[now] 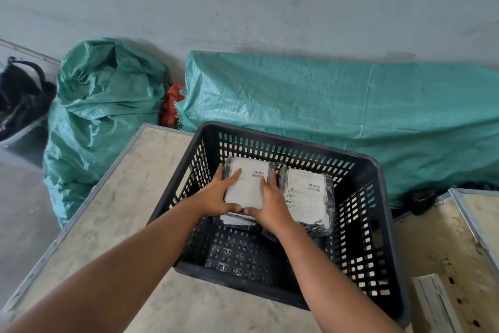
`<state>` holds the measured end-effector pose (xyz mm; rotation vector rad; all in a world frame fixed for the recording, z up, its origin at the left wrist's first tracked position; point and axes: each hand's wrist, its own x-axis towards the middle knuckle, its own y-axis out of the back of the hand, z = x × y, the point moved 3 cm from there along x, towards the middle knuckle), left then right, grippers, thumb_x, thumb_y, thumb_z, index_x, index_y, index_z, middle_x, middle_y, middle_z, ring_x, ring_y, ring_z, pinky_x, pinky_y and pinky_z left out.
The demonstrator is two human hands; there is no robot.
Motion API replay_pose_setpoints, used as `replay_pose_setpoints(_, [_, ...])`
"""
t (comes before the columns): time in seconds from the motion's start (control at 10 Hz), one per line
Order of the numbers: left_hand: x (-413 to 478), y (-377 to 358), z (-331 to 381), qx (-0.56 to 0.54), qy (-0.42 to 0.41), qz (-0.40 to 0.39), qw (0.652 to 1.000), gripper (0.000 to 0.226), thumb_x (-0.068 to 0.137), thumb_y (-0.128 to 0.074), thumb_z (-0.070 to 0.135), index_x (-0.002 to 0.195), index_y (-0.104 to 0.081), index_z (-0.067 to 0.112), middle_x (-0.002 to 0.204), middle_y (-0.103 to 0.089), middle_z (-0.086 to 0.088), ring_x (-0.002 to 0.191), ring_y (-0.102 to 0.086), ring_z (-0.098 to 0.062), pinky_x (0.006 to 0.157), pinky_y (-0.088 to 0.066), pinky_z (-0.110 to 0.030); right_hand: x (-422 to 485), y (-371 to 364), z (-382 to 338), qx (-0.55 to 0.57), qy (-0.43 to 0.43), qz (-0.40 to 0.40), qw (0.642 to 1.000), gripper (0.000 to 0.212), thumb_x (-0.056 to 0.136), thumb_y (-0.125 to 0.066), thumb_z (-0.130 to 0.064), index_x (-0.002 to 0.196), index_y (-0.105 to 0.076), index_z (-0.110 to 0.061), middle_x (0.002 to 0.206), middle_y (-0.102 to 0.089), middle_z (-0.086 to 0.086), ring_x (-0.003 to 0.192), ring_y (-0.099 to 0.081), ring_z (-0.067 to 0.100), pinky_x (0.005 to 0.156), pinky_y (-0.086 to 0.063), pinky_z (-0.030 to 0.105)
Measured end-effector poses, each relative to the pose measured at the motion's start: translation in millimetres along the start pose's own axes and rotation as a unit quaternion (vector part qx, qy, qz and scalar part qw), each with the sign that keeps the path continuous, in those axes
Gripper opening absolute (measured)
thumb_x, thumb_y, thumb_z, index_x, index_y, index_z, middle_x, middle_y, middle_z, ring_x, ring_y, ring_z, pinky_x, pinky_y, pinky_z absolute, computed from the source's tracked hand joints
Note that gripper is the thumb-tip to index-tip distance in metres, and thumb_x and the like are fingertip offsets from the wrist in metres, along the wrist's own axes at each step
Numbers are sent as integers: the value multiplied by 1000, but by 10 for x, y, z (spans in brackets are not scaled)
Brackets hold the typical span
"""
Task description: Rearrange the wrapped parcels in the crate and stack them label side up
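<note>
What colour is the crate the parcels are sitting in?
The crate is black, with slotted sides and base; the head view shows it clearly.

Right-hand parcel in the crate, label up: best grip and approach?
Come from above. Pinch the right parcel across its two long sides; it lies flat, label up. The crate wall leaves room on its right, but the held parcel crowds its left, so probably shift that first.
</note>
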<state>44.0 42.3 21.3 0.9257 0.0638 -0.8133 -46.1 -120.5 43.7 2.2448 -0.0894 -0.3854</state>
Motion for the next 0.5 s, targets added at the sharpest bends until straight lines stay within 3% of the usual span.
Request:
replay_pose_setpoints(0.1, [21, -3, 3, 24, -24, 18, 999, 111, 82, -81, 39, 160, -2, 38, 160, 38, -3, 153, -9, -32, 117, -28, -32, -2, -16, -2, -15, -4, 0, 1000, 109, 86, -82, -36, 164, -12, -4, 172, 5, 15, 158, -10, 31, 125, -12, 36])
replay_pose_setpoints(0.3, [-24, -8, 59, 58, -42, 47, 996, 110, 85, -79, 37, 160, 1, 36, 159, 40, 4, 146, -33, -29, 97, -52, -31, 25, -2, -19, -1, -12, 0, 1000, 109, 84, -85, -34, 163, -16, -3, 173, 4, 13, 158, -12, 29, 124, -15, 34])
replay_pose_setpoints(0.4, [-26, 36, 97, 45, -27, 16, 998, 111, 84, -79, 39, 161, 1, 31, 159, 40, -3, 149, -27, -34, 111, -42, -36, -22, 95, -28, 74, -18, 4, 997, 98, 83, -86, -29, 161, -31, -7, 172, -10, 11, 156, -21, 28, 122, -24, 35])
replay_pose_setpoints(0.5, [-51, 112, 181, 39, 3, 10, 999, 115, 83, -80, 43, 161, 2, 29, 160, 35, -14, 153, -12, -37, 120, -27, -42, -83, 267, 5, 149, -10, 37, 988, 74, 87, -82, -29, 153, -48, -19, 162, -40, 4, 148, -40, 23, 116, -33, 33])
